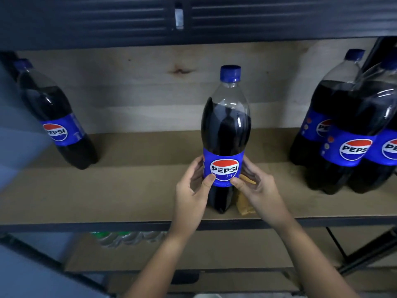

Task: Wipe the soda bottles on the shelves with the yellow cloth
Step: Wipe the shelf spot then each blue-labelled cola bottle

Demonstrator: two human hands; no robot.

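— Where is the bottle [225,134] being handled?

— It is stood upright near the front edge of the shelf [129,190], about midway along it, with the blue label turned forward.

— How is it held?

— It is gripped at the label from both sides. The left hand [193,190] is curled round its left side, thumb pressed on the label's lower edge. The right hand [257,190] is curled round the right side, thumb likewise set on the label.

— And the cloth [245,203]?

— It is seen under the right hand, bunched between palm and bottle, hanging down to the shelf just right of the bottle's base. Whether it is pinched by the fingers cannot be told.

— What else is carried by the shelf?

— One bottle is stood toward the left end [55,117], well apart. A cluster of bottles [348,130] is stood at the right end, touching one another. Green-capped bottles [126,238] are glimpsed on the shelf below.
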